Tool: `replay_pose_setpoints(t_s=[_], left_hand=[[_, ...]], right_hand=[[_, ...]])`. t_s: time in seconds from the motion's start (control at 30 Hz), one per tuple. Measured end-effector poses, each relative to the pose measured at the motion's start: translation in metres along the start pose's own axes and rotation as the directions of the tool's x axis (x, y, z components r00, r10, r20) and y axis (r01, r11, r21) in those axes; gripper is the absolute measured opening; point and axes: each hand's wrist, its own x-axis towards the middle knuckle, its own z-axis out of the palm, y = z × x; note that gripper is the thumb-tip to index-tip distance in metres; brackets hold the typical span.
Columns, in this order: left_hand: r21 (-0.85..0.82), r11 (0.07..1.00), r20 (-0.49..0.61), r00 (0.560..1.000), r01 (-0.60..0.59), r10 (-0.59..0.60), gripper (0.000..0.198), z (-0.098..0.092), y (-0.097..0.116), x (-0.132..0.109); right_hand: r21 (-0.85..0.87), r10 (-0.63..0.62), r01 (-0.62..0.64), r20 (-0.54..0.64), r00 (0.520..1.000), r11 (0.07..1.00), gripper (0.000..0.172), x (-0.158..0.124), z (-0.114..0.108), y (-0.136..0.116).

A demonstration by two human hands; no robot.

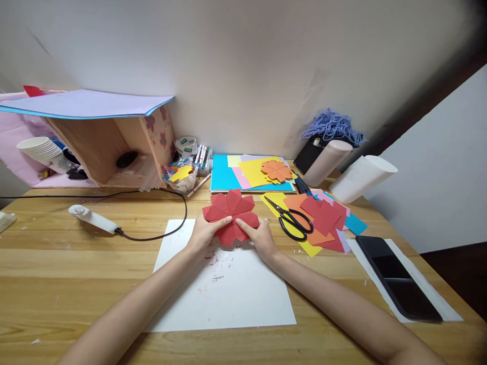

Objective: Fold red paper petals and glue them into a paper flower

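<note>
A red paper flower with creased, notched petals is held up over the top part of a white sheet. My left hand grips its lower left side, thumb on the front near the centre. On the lower right side my right hand pinches it the same way, the two thumb tips nearly meeting. The other fingers are mostly hidden behind the paper. Small coloured marks and scraps dot the sheet beneath. Black-handled scissors lie to the right. An orange paper flower rests on the coloured sheets behind.
Cut coloured paper is piled right of the scissors, and a black phone lies further right. A white device with a black cable is at left. Behind stand a wooden box, a scrap tub and paper rolls.
</note>
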Motion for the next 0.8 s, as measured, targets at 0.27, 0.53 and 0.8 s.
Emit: replay_pose_setpoints(t_s=[0.27, 0.53, 0.8], left_hand=[[0.021, 0.999, -0.013, 0.999, 0.029, -0.029, 0.048, -0.0045, -0.001, 0.0005], [0.078, 0.997, -0.065, 0.998, 0.027, -0.022, 0.049, -0.0078, -0.0039, 0.0042], [-0.009, 0.999, -0.058, 0.998, 0.037, -0.037, 0.047, -0.0079, -0.0077, 0.0054]], right_hand=[[-0.035, 0.057, -0.055, 0.065, 0.996, 0.998, 0.029, 0.0003, -0.0011, -0.0029], [-0.036, 0.045, -0.042, 0.097, 0.994, 0.998, 0.031, 0.0068, -0.0046, -0.0038], [-0.014, 0.012, -0.012, 0.047, 0.999, 1.0, 0.027, 0.0096, -0.0067, -0.0003]])
